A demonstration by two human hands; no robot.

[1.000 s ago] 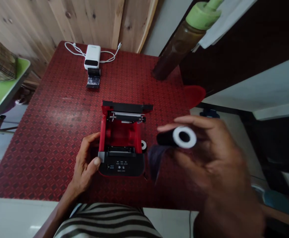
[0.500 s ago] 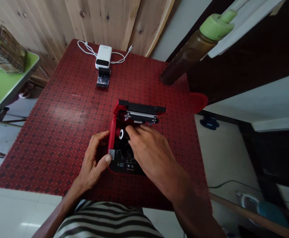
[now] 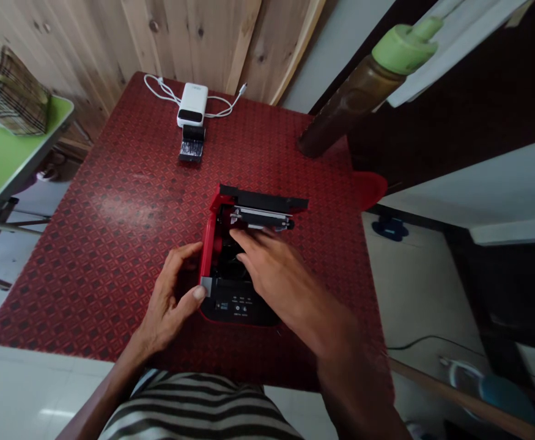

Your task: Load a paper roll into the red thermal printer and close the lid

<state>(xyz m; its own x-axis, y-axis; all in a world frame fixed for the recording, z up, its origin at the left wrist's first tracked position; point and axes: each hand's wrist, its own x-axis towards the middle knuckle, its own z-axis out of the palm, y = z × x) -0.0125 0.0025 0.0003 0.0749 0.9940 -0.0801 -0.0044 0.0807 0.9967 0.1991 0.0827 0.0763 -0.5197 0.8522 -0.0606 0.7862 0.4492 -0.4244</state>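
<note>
A red and black printer lies on the table with its lid raised at the far side. My left hand braces its left side, the thumb pressed on the near left corner and the fingers curved along the red wall. My right hand reaches into the open compartment from the right, index finger bent over and thumb tucked below. Its fingertips are partly hidden, and whatever they hold cannot be made out. Under the lid, a bar with a roller shows above my right fingers.
A white power bank with a white cable lies at the back, a black printed strip before it. A tall brown bottle with a green cap stands at the back right. A green table holds a plaid bag.
The white-ended roll core seen in the compartment is out of sight now. My right hand has shifted slightly, its index finger further left and up. My left hand stays against the printer.
</note>
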